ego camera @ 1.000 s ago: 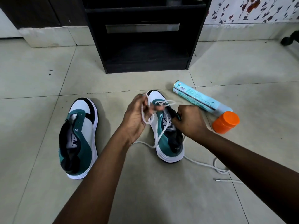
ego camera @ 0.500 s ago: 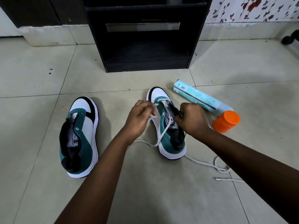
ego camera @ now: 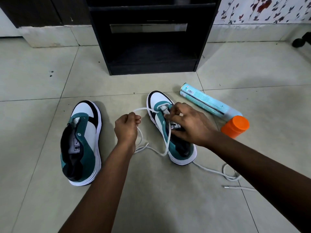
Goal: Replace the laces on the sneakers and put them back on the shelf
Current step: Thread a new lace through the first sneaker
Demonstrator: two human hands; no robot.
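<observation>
L hand [ego camera: 127,127]: my fingers curled tight round the white lace [ego camera: 165,145], gripping it just left of the R sneaker; lace runs from my fist up and over to the front eyelets.
R hand [ego camera: 188,125]: on top of the R sneaker [ego camera: 157,101], thumb and forefinger pinching at the tongue/eyelet area nr the toe end; other fingers curled down over the shoe's collar. Can't tell if it's lace or tongue I've got between the tips.
Lace: one length loops from the eyelets to my L fist, drops to the floor [ego camera: 168,207] btwn the two shoes, then climbs back up along the shoe's side. Other end trails out behind the heel, curls on the tile under my R forearm, tip lying nr the floor's right side.
R sneaker: white/teal/black, upright on the floor, toe pointing at the shelf, mid-floor, only front eyelets threaded.
L sneaker [ego camera: 84,142]: same colours, no lace in it, upright, well left of the other, toe fwd.
Shelf [ego camera: 151,39]: black unit at the far edge of the floor, vs the wall; low compartment open to me.
Spray can [ego camera: 207,103]: pale blue, lying on its side just right of the R sneaker.
Orange cap [ego camera: 235,126]: at the can's near end, close by my R wrist.
</observation>
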